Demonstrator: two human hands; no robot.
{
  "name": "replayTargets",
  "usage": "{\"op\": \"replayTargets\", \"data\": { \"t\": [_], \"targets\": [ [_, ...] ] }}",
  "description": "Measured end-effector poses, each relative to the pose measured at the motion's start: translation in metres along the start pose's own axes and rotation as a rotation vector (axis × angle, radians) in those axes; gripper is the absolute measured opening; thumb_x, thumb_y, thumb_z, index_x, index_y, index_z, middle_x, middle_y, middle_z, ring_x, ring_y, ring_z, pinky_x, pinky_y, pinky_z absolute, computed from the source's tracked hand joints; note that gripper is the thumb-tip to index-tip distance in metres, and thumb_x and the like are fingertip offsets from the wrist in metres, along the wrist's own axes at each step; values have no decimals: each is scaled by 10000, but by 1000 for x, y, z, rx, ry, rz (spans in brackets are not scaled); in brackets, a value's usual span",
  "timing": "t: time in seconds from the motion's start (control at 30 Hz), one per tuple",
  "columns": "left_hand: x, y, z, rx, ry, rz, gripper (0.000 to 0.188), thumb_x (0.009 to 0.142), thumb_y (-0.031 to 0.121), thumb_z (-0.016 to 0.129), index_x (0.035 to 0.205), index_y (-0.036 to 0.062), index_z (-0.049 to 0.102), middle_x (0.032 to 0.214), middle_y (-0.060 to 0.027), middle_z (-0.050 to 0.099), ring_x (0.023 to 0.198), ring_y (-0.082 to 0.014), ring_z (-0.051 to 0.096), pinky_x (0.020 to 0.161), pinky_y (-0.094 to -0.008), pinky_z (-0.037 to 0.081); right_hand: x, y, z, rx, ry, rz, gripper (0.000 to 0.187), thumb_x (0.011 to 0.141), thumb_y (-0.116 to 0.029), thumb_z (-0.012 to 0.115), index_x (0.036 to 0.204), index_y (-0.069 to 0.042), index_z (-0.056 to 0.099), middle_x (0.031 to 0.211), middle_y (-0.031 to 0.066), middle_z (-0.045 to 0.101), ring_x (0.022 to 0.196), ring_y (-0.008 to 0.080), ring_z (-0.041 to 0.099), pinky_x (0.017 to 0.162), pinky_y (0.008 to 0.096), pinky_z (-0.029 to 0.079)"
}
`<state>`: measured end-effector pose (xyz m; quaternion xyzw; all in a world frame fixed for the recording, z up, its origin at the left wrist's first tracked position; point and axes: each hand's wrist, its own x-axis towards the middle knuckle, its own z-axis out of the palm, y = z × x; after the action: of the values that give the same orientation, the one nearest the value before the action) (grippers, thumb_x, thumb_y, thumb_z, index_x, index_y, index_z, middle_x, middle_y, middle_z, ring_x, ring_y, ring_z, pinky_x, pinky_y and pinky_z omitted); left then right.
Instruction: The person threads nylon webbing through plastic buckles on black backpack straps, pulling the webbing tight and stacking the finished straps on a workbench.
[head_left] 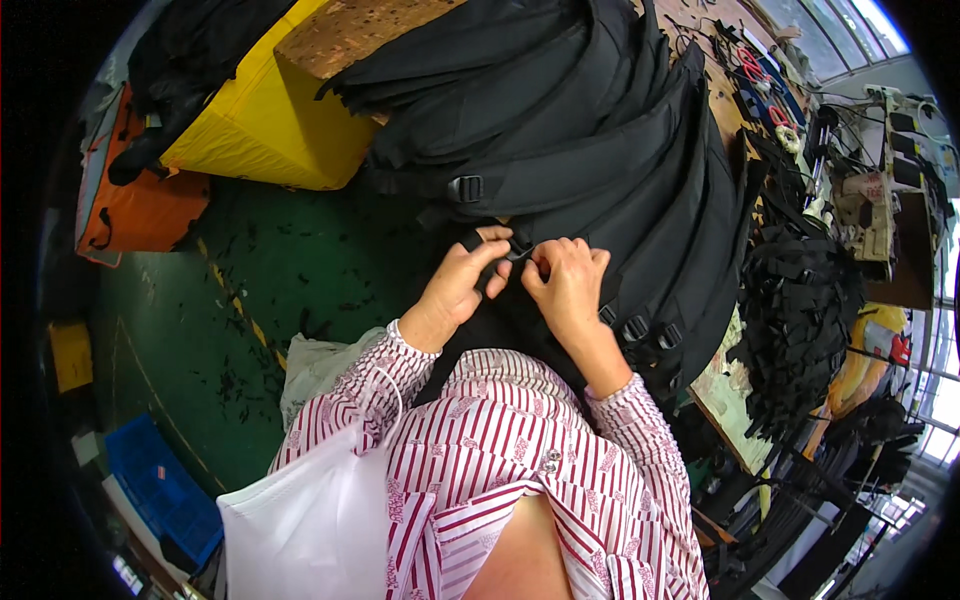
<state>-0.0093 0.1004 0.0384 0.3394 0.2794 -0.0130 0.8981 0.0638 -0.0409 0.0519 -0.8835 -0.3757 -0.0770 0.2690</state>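
Note:
A large heap of black padded shoulder straps (580,130) lies fanned out in front of me. At the heap's near edge, my left hand (465,278) is closed around a small black strap end with what looks like a buckle (519,248). My right hand (567,282) pinches at the same piece from the right, thumb and forefinger together; its fingers partly hide the piece. Just beyond my hands, a black plastic slide buckle (466,188) sits on one strap. Several similar buckles (636,328) show to the right of my right wrist.
A yellow bin (270,120) and an orange container (150,210) stand at far left. Black scraps litter the green floor (270,260). A blue crate (165,490) is at lower left. On the right, bundled black webbing (800,320) and red-handled scissors (775,110) lie on the workbench.

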Motion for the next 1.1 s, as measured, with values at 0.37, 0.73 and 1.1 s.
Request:
{"op": "replayTargets", "data": {
  "t": [0.37, 0.73, 1.1],
  "targets": [
    [-7, 3, -12, 259, -103, 77, 296, 925, 220, 610, 1130, 18, 540, 699, -34, 534, 499, -77, 455, 462, -193, 355, 10, 23, -40, -190, -3, -224, 146, 648, -58, 683, 709, -95, 555, 690, 30, 522, 721, 209, 514, 759, 369, 358],
    [-8, -25, 10, 584, -246, 133, 291, 959, 210, 557, 1133, -22, 551, 862, -33, 606, 713, -101, 587, 722, -241, 465, 2, 68, -68, -308, 76, -66, 150, 679, -92, 693, 760, -94, 566, 725, 42, 555, 757, 222, 543, 758, 371, 364],
    [-16, -19, 2, 1418, -117, 984, 197, 898, 100, 555, 1068, 69, 649, 1154, -108, 606, 1015, -301, 565, 866, -407, 410, -3, 35, -81, 51, 86, 87, 125, 771, -72, 671, 891, -70, 636, 788, 50, 607, 790, 222, 571, 772, 351, 377]
  ]
}}
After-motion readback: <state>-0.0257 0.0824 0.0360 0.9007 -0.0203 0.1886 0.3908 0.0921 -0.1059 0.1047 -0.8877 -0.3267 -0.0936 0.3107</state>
